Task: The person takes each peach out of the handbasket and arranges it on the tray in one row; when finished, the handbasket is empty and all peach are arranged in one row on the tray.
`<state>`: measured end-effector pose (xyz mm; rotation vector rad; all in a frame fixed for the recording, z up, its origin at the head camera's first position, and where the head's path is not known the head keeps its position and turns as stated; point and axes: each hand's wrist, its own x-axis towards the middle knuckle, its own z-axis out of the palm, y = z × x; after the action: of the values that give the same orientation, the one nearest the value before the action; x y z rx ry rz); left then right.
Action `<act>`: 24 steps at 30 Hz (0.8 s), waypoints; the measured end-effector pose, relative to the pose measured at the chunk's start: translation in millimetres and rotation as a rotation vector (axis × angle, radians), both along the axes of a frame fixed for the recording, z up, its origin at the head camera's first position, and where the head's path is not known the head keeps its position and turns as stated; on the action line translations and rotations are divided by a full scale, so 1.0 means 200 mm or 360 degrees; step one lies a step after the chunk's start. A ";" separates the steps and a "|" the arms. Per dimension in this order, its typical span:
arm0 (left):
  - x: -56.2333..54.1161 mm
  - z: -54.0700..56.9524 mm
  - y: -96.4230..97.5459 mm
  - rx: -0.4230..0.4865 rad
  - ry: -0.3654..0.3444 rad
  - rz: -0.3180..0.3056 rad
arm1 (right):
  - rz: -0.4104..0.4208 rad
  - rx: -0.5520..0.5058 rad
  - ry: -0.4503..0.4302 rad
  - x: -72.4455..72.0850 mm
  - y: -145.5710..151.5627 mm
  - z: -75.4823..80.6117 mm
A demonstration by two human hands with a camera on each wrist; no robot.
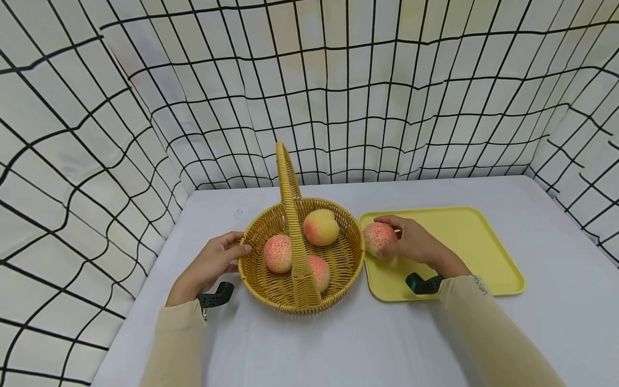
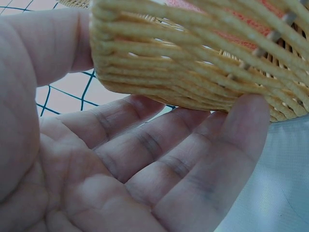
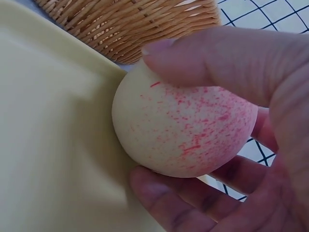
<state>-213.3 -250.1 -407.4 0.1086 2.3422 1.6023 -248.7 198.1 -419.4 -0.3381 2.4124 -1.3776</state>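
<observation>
A round wicker basket (image 1: 251,285) with a tall arched handle stands on the table, holding one yellow-and-red peach (image 1: 321,227) and two speckled pink peaches, one of them partly behind the handle. My left hand (image 1: 213,263) grips the basket's left rim, thumb over the edge and fingers against the outer wall (image 2: 159,67). On the right, a pink-speckled peach (image 3: 186,125) is between the thumb and fingers of my right hand (image 1: 418,244). That peach is over the left end of a yellow tray (image 1: 464,247), close beside the basket.
The table (image 1: 329,355) has a white cover. White walls with a black grid net (image 1: 348,107) rise behind the table and on both sides. The basket's handle (image 1: 290,199) stands up well above its rim.
</observation>
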 end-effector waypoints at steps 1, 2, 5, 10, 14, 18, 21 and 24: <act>0.00 0.00 0.00 0.0000 0.0000 -0.0003 | -0.0004 0.0010 0.0021 0.00 0.00 0.00; 0.00 0.00 0.00 0.0000 0.0000 -0.0005 | -0.0012 0.0016 0.0034 0.00 0.00 -0.01; 0.01 0.01 0.00 -0.0005 0.0001 -0.0006 | -0.0034 0.0037 0.0075 0.00 0.00 -0.02; 0.01 0.02 0.00 -0.0014 0.0003 0.0001 | -0.0079 0.0057 0.0101 0.01 -0.02 -0.02; 0.01 0.01 0.00 -0.0005 0.0000 -0.0002 | -0.0099 0.0074 0.0117 0.01 -0.02 -0.03; 0.00 0.01 0.00 0.0001 0.0000 -0.0006 | -0.0105 0.0078 0.0106 0.02 -0.01 -0.03; 0.00 0.00 0.00 0.0005 0.0001 -0.0010 | -0.0091 0.0060 0.0104 0.02 -0.01 -0.03; 0.00 0.00 0.00 0.0013 0.0001 -0.0013 | -0.0079 0.0038 0.0109 0.03 -0.01 -0.03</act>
<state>-213.4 -249.5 -407.1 0.1204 2.3325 1.6084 -243.5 196.0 -425.8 -0.3267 2.5063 -1.3783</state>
